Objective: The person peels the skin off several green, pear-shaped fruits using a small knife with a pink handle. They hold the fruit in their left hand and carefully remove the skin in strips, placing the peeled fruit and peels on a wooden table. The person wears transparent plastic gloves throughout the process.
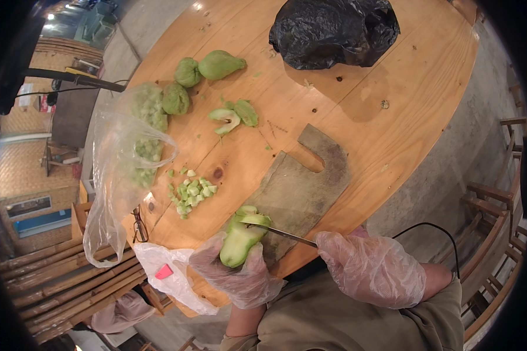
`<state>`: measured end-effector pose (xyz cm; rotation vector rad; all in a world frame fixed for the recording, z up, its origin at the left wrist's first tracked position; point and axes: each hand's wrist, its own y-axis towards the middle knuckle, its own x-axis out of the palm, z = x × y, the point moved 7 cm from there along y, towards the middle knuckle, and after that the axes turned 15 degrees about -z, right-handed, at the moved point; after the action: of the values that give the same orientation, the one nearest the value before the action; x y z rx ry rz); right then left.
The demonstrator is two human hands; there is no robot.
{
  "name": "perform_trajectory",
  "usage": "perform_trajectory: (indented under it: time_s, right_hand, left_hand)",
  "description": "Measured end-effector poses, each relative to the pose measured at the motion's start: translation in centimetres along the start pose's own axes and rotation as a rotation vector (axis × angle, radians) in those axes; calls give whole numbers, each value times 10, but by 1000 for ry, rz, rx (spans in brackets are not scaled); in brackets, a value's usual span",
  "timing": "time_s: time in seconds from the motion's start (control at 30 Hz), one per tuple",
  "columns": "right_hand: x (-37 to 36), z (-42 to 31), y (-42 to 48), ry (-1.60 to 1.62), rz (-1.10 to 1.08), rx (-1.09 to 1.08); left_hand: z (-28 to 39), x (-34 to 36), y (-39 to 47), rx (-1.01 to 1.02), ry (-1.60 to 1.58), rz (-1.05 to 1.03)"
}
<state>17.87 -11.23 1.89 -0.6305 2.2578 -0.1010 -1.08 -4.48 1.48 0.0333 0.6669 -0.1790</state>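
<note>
My left hand [241, 274], in a clear plastic glove, grips a pale green chayote half [239, 243] over the near-left end of a worn cutting board [305, 188]. Gloved the same way, my right hand [366, 267] holds a knife [290, 236] by its handle, which the glove hides. The blade points left and its tip is at the chayote's upper end, where a piece stands partly apart. A small heap of diced chayote [193, 193] lies on the wood to the left. Beyond the board are cut chayote scraps [235, 116].
Whole chayotes [219, 65] lie at the far left of the wooden table [404, 109], beside a clear plastic bag [123, 131] of diced pieces. A black plastic bag [333, 33] sits at the back. Eyeglasses [139, 226] and a white plastic bag [171, 272] lie near the left edge.
</note>
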Motion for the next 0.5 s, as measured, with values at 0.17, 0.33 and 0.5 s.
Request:
perform_trajectory:
  time_s: [0.17, 0.33, 0.5]
  right_hand:
    - [2, 1, 0, -19, 35, -28]
    - [1, 2, 0, 0, 24, -16]
    - [-9, -2, 0, 7, 49, -14]
  left_hand:
    - [-2, 0, 0, -1, -38, 19]
    - [-1, 0, 1, -19, -47, 19]
    - [1, 0, 2, -70, -68, -5]
